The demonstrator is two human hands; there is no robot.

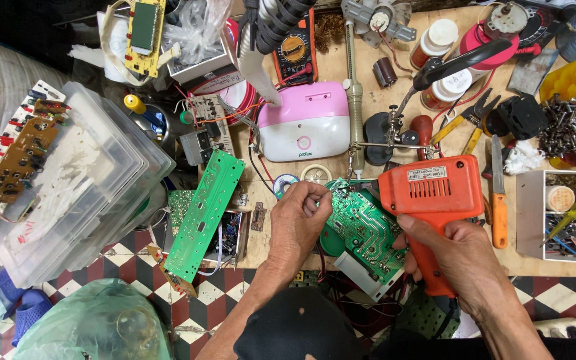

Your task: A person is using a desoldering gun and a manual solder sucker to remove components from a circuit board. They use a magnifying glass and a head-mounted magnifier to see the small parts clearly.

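At the near edge of a cluttered wooden workbench (341,63), a person's right hand (458,257) is gripping the handle of an orange soldering gun (431,193), the fingers wrapping fully around the grip and the thumb lying along its upper side. The gun's body is pointing left, its tip meeting the upper edge of a green circuit board (361,230) that is lying tilted over the bench edge between the two hands. The left hand (298,223) is resting at the board's left side, its fingers curling inward and pinching together at the board's top corner, just beside the gun's tip; whether something thin is being held in that pinch cannot be told. A white block (358,273) is sitting against the board's lower edge. To the left, a long, narrow green board (204,213) is leaning diagonally over a small open box of parts. Behind the hands, a pink-and-white plastic case (304,120) is standing near a cream-coloured desoldering pump (354,107), and a multimeter (294,50) is lying farther back. To the right, an orange-handled knife (498,200) is lying just beside the gun, and a tray of screws (568,127) is sitting well apart. A stack of clear plastic bins (81,180) is occupying the left side.
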